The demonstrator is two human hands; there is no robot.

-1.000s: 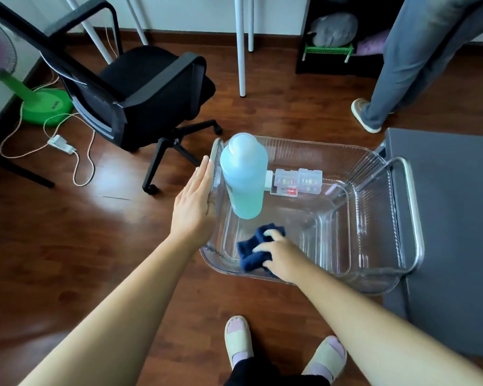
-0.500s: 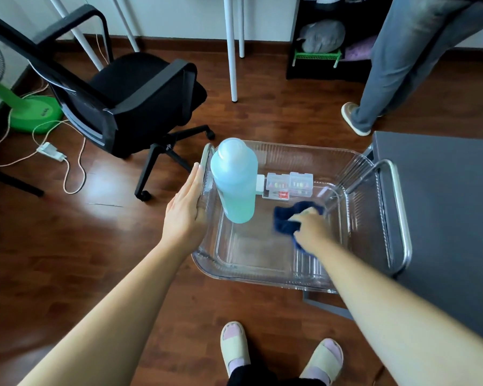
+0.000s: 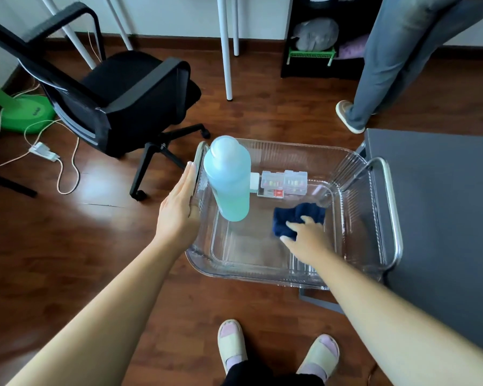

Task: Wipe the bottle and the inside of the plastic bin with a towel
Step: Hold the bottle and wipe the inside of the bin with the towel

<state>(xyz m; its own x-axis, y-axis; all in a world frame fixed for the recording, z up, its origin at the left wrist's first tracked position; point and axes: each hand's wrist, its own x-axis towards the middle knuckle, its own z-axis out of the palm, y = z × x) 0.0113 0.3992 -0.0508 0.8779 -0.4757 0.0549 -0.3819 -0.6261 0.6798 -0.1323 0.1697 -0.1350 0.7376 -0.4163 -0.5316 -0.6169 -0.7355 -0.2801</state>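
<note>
A clear plastic bin (image 3: 354,174) with metal handles sits in front of me. A tall pale blue bottle (image 3: 229,179) stands upright in its left half. My left hand (image 3: 179,210) lies flat against the outside of the bin's left wall, fingers straight. My right hand (image 3: 307,235) is inside the bin and presses a dark blue towel (image 3: 290,218) onto the bottom, toward the right side. Part of the towel is hidden under my fingers.
Small clear pill boxes (image 3: 285,182) lie at the bin's back wall. A grey table (image 3: 444,218) is at the right. A black office chair (image 3: 117,96) stands left, a green fan base (image 3: 23,115) with cables beyond. Another person's legs (image 3: 388,65) stand behind. My slippered feet (image 3: 232,344) are below.
My right hand has swept the towel from the bin's near left corner to the far right part of the bottom. My left hand has stayed on the left wall.
</note>
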